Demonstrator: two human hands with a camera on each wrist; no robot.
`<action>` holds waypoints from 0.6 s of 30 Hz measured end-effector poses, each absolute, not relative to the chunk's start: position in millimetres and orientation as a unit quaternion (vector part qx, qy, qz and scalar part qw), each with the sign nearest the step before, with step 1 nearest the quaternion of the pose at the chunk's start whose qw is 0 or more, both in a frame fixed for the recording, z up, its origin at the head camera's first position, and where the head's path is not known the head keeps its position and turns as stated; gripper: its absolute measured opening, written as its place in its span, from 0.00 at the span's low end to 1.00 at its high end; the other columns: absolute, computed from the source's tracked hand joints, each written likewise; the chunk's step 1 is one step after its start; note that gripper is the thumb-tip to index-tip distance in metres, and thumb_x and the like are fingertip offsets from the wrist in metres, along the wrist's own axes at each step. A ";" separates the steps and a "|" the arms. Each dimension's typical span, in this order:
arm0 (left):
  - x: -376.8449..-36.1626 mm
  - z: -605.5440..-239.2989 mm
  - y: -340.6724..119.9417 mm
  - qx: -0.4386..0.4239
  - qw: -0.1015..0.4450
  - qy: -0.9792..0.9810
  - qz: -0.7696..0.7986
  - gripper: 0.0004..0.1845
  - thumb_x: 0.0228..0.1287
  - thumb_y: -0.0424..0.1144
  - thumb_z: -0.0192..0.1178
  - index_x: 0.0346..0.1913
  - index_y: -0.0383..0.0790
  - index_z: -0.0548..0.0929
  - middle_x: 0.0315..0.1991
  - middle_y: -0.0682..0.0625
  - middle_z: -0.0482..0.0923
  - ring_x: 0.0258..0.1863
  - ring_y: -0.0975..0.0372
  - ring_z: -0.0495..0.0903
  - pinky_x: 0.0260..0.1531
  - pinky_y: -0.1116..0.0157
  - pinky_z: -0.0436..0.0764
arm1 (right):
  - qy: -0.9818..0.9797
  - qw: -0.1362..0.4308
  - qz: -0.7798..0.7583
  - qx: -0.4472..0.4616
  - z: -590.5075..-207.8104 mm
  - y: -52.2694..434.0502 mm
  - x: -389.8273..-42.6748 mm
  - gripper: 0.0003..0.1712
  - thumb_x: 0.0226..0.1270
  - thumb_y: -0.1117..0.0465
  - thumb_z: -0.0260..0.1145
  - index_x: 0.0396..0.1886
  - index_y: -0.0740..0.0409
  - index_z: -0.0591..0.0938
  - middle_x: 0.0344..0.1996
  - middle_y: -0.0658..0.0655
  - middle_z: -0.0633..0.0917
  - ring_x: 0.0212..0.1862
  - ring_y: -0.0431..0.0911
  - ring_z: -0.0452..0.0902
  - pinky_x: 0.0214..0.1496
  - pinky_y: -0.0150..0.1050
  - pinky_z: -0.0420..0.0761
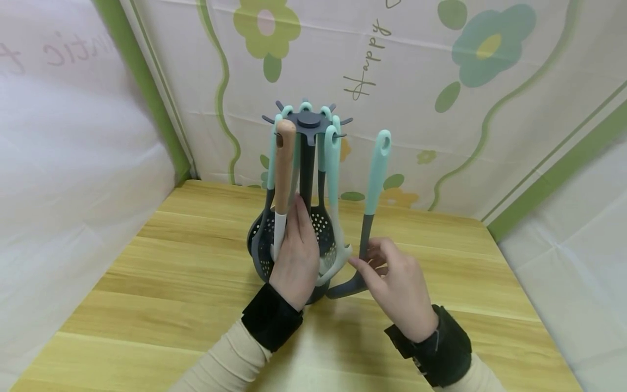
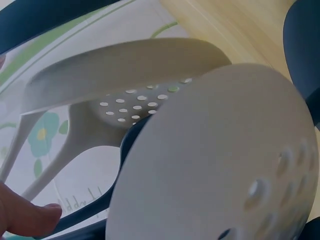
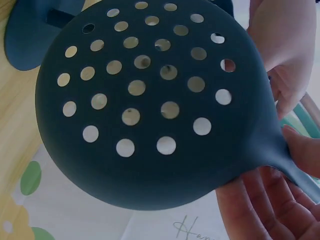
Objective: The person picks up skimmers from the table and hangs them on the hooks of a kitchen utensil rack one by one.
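**Skimmer held upright beside a loaded utensil stand**

Right hand (image 1: 399, 291) pinching the dark neck of a skimmer (image 1: 370, 212), thumb and fingers closed round the stem just above the head. Mint handle standing nearly upright, hanging hole at the top, just right of the stand and apart from its hooks. Perforated head (image 3: 150, 100) seen close in the right wrist view: dark, round, dotted with holes, the stem running off at lower right between thumb and fingers (image 3: 260, 205). Head low, near the tabletop, in the head view.

Left hand (image 1: 295, 256) laid against the utensils hanging on the utensil stand (image 1: 307, 122), fingers straight and pointing up, touching the wooden-handled tool (image 1: 283, 179) and the slotted spoon (image 1: 320, 226) beside it. No curl round any handle visible; possibly a light grasp hidden behind the palm, hard to tell from this angle. Pale spoon heads (image 2: 210, 160) filling the left wrist view, one fingertip (image 2: 27, 217) at lower left.

Stand near the far middle of the wooden table (image 1: 161, 283), several mint-handled utensils hung round its dark hub. Flower-patterned cloth backdrop (image 1: 480, 65) behind, white sheets at both sides. Black wrist straps (image 1: 271, 316) over cream sleeves.
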State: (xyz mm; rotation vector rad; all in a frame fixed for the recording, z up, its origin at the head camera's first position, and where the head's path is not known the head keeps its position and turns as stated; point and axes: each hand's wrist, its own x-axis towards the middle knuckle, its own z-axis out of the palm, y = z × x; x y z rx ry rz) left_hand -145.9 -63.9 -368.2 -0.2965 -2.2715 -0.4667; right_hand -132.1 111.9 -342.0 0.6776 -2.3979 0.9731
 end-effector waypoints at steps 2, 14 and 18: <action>-145.6 -368.1 -63.3 -0.115 0.394 -0.892 -0.189 0.36 0.69 0.22 0.54 0.72 0.17 0.48 0.70 0.22 0.56 0.65 0.42 0.72 0.57 0.59 0.83 | -0.871 0.236 0.350 0.253 -340.2 110.5 -130.2 0.14 0.56 0.67 0.76 0.39 0.63 0.80 0.27 0.54 0.86 0.26 0.40 0.82 0.27 0.29 0.84; -142.1 -371.5 -60.3 -0.123 0.412 -0.881 -0.198 0.42 0.64 0.26 0.64 0.73 0.19 0.51 0.74 0.25 0.48 0.64 0.42 0.74 0.55 0.58 0.84 | -0.852 0.260 0.347 0.294 -335.4 101.5 -122.2 0.16 0.54 0.69 0.76 0.40 0.64 0.80 0.26 0.53 0.87 0.24 0.38 0.82 0.26 0.25 0.83; -139.8 -371.5 -60.5 -0.127 0.403 -0.886 -0.192 0.41 0.65 0.26 0.63 0.73 0.19 0.51 0.75 0.25 0.47 0.61 0.44 0.77 0.50 0.59 0.86 | -0.847 0.269 0.341 0.307 -333.6 98.7 -120.3 0.16 0.53 0.69 0.76 0.40 0.64 0.80 0.25 0.53 0.87 0.24 0.37 0.81 0.27 0.22 0.81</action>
